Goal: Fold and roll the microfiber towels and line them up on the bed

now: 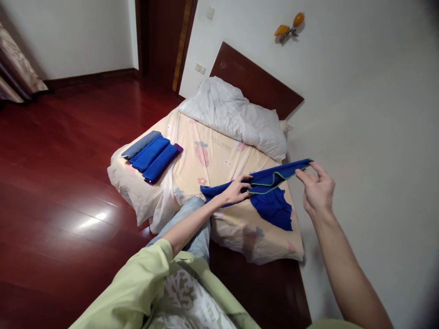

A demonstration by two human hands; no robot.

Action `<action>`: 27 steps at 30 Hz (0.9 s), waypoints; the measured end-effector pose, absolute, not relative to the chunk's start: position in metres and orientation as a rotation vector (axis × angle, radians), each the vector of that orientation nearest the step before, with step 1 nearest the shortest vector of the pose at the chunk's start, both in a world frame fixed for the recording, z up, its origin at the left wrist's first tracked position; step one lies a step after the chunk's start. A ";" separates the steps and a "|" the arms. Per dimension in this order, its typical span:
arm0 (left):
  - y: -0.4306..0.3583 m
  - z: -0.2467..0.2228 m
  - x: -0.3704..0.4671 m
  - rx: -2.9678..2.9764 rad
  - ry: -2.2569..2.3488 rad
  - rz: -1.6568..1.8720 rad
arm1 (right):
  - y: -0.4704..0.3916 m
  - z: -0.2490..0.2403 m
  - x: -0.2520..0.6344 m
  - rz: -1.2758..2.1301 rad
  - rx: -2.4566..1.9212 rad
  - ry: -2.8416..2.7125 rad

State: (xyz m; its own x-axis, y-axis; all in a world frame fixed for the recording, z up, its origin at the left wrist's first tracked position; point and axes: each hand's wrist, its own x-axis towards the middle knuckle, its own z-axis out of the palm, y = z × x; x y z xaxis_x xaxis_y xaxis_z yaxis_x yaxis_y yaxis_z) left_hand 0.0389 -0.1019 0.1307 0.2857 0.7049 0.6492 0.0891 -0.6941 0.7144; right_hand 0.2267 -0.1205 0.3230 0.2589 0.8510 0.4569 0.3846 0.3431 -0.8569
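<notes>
Head view, read from 9 o'clock to 3 o'clock. At 9 o'clock, dark red wooden floor (51, 183) with a curtain (17, 68) at 10 o'clock. Toward 10 o'clock of the bed (219, 160), a row of folded cloths (152, 155) lies side by side: one grey-blue, two bright blue, a purple one beneath. At 12 o'clock, a rumpled white duvet (236, 116) rests against the dark headboard (254, 82); a wall lamp (290, 27) hangs above.

At centre, the left hand (236, 189) is closed in a pinch on the mid-length of a blue cloth with green edging (270, 201). At 3 o'clock, the right hand (317, 187) pinches the cloth's far corner between thumb and fingers, raised off the sheet. The cloth is stretched between the hands; its lower portion drapes onto the sheet near the bed's 4 o'clock corner.

Step in hand, as judged: the cloth is being drawn taut along one edge for a fold. The next move would call for matching corners evenly and keeping the edge tension.

Writing: white letters on the person's shirt (185, 292) at 6 o'clock are not legible; the cartoon-printed sheet carries small text too faint to read.
</notes>
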 end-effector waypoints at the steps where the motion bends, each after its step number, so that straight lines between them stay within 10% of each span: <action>1: -0.101 0.131 0.039 2.036 0.668 1.375 | -0.119 0.321 0.226 0.510 -1.258 -1.319; 20: -0.116 0.165 0.035 2.107 0.806 1.478 | -0.139 0.287 0.227 0.742 -1.271 -1.322; 27: -0.126 0.189 0.024 2.170 0.770 1.458 | -0.165 0.292 0.216 -0.005 -1.281 -1.913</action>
